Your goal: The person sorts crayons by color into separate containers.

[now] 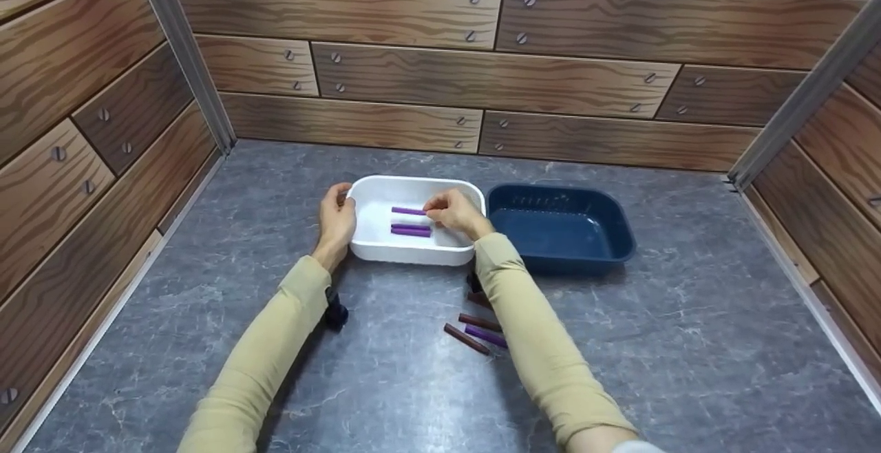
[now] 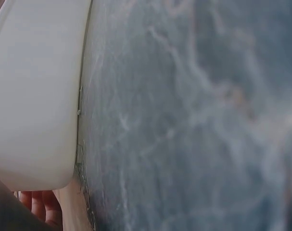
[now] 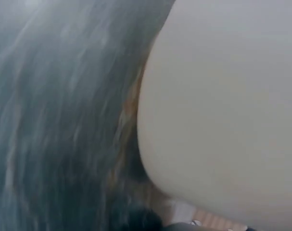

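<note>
A white plastic tub (image 1: 413, 255) stands on the grey marbled surface. My left hand (image 1: 336, 222) holds its left end, thumb at the rim and fingers along the outside wall. Inside the tub, my right hand (image 1: 454, 212) pinches the right end of a slim purple stick (image 1: 407, 211), crayon-like or marker-like. Just nearer to me, a pair of purple sticks (image 1: 411, 230) lies side by side on the tub's floor. Both wrist views mostly show the tub's outer wall (image 2: 35, 96); the right wrist view hides the right fingers.
Right of the white tub stands a dark blue tub (image 1: 571, 267). Loose on the surface, partly under the right forearm, lie brown sticks (image 1: 466, 339) and a purple one (image 1: 485, 336). Wood-patterned walls (image 1: 413, 74) enclose the back and sides.
</note>
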`<state>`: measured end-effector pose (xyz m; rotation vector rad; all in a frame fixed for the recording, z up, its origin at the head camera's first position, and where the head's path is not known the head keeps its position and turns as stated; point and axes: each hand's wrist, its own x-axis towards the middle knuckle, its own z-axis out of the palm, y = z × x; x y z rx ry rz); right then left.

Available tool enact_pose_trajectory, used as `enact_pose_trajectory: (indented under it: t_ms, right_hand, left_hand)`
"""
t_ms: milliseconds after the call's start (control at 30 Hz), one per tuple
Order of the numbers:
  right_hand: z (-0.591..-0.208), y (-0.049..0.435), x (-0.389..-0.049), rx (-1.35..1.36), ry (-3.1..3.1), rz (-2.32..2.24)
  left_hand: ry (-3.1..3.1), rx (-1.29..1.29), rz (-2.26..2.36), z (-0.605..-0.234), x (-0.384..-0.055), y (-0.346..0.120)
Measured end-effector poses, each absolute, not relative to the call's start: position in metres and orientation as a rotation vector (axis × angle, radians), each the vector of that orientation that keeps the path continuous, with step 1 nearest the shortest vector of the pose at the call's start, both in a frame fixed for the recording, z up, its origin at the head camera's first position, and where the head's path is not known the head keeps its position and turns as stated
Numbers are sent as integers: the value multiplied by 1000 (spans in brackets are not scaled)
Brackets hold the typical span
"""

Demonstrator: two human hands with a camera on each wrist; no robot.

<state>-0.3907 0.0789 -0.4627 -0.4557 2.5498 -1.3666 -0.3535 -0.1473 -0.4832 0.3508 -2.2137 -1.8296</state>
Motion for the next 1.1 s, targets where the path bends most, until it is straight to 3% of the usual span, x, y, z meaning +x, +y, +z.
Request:
enact_pose_trajectory:
  t_ms: [1100]
  right_hand:
    - [-464,76,-391,-387,2651,-1125]
  left_hand:
    - [-2206,350,-1812,-483,-354,-148]
